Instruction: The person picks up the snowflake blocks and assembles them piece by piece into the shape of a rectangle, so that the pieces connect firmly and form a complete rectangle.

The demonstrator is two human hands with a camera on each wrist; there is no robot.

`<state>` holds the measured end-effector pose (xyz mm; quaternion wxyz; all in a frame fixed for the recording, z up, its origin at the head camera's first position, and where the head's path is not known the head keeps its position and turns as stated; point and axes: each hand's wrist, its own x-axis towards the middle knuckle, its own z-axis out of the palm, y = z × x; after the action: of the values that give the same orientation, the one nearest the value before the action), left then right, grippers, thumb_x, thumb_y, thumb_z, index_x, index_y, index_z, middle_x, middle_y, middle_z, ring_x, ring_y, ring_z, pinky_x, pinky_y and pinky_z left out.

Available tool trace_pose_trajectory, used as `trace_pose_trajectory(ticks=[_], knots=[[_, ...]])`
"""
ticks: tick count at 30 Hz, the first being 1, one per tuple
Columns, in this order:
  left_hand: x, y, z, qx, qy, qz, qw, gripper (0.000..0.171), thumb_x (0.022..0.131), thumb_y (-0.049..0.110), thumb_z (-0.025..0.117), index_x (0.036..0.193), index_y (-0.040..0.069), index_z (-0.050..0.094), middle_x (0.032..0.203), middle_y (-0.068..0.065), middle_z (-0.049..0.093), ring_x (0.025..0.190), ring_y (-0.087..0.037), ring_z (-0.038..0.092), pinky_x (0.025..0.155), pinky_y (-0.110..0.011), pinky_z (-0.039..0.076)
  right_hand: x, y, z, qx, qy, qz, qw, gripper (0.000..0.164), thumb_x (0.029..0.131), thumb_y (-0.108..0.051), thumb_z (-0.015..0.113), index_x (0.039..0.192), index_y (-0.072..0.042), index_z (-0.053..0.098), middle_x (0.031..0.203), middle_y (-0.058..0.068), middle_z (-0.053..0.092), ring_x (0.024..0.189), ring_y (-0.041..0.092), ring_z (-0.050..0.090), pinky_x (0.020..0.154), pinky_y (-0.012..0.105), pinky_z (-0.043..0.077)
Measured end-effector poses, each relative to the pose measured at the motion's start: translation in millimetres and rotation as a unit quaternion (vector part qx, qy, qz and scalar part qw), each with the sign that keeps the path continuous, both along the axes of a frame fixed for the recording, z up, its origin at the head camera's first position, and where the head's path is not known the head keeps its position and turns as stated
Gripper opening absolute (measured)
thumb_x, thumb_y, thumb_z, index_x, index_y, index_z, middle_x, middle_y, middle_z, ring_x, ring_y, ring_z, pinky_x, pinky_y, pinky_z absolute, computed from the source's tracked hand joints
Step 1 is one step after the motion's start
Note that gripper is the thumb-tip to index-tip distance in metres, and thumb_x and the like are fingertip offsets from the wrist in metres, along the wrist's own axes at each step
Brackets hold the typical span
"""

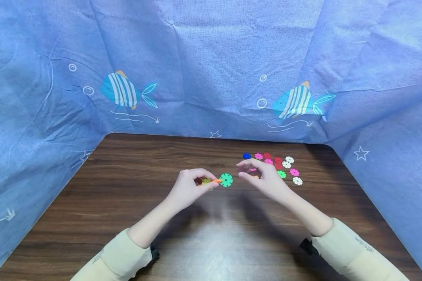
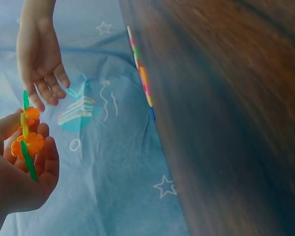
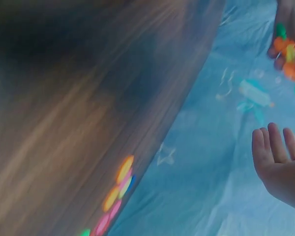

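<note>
A green-orange-yellow plastic notched-disc chain [image 2: 28,144], judged light, stiff, best rim-held, was pinched by the left grip [image 1: 190,187]; the right grip [image 1: 267,179] was relaxed, empty.

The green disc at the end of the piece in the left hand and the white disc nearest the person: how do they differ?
The green disc is held up off the table, while the white disc lies flat on it. The green disc is joined into a chain of discs gripped by the left hand; the white disc lies loose, with no hand on it. Both are round with notched edges.
</note>
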<state>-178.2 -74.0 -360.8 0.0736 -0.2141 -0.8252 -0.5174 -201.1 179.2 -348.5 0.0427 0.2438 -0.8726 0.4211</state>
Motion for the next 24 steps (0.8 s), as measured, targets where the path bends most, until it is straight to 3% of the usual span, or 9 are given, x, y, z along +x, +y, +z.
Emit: trace_pose_trajectory(ticks=[4, 7, 14, 20, 24], knots=[[0.6, -4, 0.7, -0.003, -0.014, 0.006, 0.9999, 0.008, 0.077, 0.020, 0.078, 0.084, 0.022, 0.074, 0.074, 0.009, 0.068, 0.056, -0.013, 0.052, 0.051, -0.023, 0.043, -13.1, 19, -2.9, 0.052, 0.074, 0.015, 0.996, 0.030, 0.085, -0.031, 0.070, 0.113, -0.022, 0.065, 0.110, -0.003, 0.067, 0.100, 0.013, 0.062, 0.085, 0.041, 0.051], [0.8, -7, 0.9, 0.002, -0.026, 0.007, 0.9996, 0.007, 0.078, 0.019, 0.077, 0.083, 0.021, 0.073, 0.071, 0.007, 0.067, 0.053, -0.016, 0.052, 0.048, -0.022, 0.042, -23.3, 32, -8.4, 0.084, 0.127, 0.022, 0.988, 0.031, 0.084, -0.028, 0.072, 0.114, -0.021, 0.065, 0.111, -0.002, 0.066, 0.101, 0.013, 0.060, 0.085, 0.038, 0.050], [-1.5, -12, 0.7, 0.017, -0.059, 0.006, 0.9981, 0.011, 0.080, 0.023, 0.076, 0.088, 0.017, 0.074, 0.071, 0.002, 0.068, 0.055, -0.014, 0.055, 0.050, -0.022, 0.044, -46.9, 53, -28.9, 0.139, 0.237, 0.064, 0.959, 0.032, 0.078, -0.010, 0.076, 0.109, -0.008, 0.066, 0.105, 0.008, 0.066, 0.101, 0.022, 0.055, 0.083, 0.040, 0.048], [-2.9, -14, 1.4, 0.032, -0.088, -0.006, 0.9956, 0.015, 0.082, 0.024, 0.074, 0.093, 0.013, 0.073, 0.072, -0.003, 0.068, 0.055, -0.013, 0.054, 0.047, -0.023, 0.044, -63.1, 64, -43.5, 0.177, 0.255, 0.083, 0.947, 0.036, 0.075, -0.009, 0.078, 0.107, -0.001, 0.065, 0.107, 0.012, 0.065, 0.102, 0.027, 0.054, 0.087, 0.044, 0.045], [-4.1, -14, 1.4, 0.036, -0.100, -0.014, 0.9943, 0.011, 0.083, 0.023, 0.073, 0.090, 0.015, 0.073, 0.071, -0.004, 0.067, 0.053, -0.012, 0.052, 0.047, -0.023, 0.043, -70.4, 68, -49.6, 0.196, 0.224, 0.095, 0.950, 0.037, 0.076, -0.009, 0.078, 0.110, -0.001, 0.065, 0.110, 0.012, 0.064, 0.105, 0.029, 0.054, 0.090, 0.046, 0.045]])
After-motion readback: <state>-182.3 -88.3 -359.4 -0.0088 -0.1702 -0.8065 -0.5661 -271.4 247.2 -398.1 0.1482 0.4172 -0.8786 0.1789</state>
